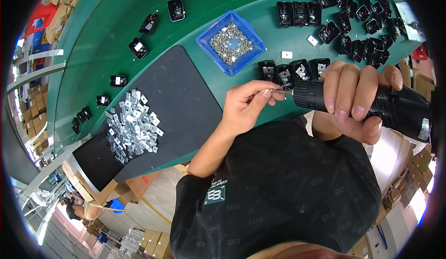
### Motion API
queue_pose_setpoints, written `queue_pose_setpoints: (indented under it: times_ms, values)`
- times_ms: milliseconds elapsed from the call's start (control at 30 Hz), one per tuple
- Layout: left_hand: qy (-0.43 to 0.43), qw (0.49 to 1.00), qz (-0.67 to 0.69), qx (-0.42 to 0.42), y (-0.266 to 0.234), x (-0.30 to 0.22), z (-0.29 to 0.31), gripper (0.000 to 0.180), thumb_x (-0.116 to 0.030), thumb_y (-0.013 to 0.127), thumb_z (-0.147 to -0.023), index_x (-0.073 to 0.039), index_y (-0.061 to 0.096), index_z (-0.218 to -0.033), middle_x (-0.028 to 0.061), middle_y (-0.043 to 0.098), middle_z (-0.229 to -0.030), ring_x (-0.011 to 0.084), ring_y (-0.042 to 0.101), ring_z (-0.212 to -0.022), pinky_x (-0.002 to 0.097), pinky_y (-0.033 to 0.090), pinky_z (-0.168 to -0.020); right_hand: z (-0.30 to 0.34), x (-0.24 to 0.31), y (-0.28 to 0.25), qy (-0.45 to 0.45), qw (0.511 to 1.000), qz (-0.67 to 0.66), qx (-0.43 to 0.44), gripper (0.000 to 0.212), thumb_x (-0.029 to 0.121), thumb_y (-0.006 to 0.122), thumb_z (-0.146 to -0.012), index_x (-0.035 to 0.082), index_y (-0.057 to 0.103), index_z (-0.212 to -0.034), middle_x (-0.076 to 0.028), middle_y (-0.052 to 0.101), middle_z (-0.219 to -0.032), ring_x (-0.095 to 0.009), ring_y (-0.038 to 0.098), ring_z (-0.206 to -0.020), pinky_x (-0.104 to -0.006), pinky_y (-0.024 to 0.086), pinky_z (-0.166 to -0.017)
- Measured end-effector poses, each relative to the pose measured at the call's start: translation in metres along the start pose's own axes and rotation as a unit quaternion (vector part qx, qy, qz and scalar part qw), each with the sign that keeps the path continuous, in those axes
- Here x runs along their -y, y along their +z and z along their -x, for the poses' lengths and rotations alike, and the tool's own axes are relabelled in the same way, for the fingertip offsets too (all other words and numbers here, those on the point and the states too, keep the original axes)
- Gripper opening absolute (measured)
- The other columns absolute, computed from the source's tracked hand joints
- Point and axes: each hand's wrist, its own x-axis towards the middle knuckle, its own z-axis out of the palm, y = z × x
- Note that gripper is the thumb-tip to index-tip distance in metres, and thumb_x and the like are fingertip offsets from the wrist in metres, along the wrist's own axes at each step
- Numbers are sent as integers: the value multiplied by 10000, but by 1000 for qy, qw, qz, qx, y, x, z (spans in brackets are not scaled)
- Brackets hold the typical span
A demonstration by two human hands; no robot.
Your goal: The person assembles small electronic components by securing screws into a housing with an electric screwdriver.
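Head view: the left hand (pixel 247 104) pinches what seems a screw (pixel 272 90) at the bit (pixel 284 92); the right hand's (pixel 354 95) grip is clamped around a black power screwdriver (pixel 308 95).

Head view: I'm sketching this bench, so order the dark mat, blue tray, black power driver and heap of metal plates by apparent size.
1. Dark mat
2. Black power driver, likely enlarged by nearness
3. Blue tray and heap of metal plates: too alike to rank

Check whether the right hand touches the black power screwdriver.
Touching: the head view shows the right hand wrapped around the black power screwdriver.
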Motion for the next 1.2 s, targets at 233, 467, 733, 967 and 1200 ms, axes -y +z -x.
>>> queue_pose_setpoints:
  times_ms: [233,467,733,967,1200]
  values:
    - [5,999,-48,5,2,-8,1,161,-46,515,-939,35,639,-1001,91,691,-822,122,636,-725,245,516,-661,-1,-2,1,1,1000,-13,5,630,228,624,-884,137,252,-1384,1,550,-802,-119,551,-593,-269,478,-547]
    - [-57,990,-116,57,-3,-15,-2,210,-15,532,-881,26,626,-1064,125,685,-904,195,658,-858,291,518,-772,-6,-7,2,7,999,0,32,468,200,659,-844,132,397,-1226,22,573,-726,-81,573,-576,-220,472,-524]
    - [102,797,-581,130,-22,-3,-33,806,-146,727,-672,-81,377,-1395,102,336,-1461,340,249,-1366,527,180,-1084,3,1,-6,13,1000,28,-3,525,208,649,-835,124,366,-1270,18,563,-742,-99,560,-577,-240,463,-530]
    - [135,697,-694,123,-24,28,-33,881,-387,843,-529,-105,485,-1282,109,306,-1474,324,282,-1345,575,206,-1051,6,2,-9,13,1000,16,9,605,231,667,-859,113,309,-1332,3,538,-752,-133,537,-580,-276,457,-548]
    - [146,742,-649,83,-21,27,-27,826,-301,825,-575,-46,478,-1280,141,368,-1417,324,316,-1325,571,202,-1055,9,6,-8,28,999,27,-25,620,210,667,-853,104,312,-1349,-14,531,-744,-146,533,-576,-297,462,-563]
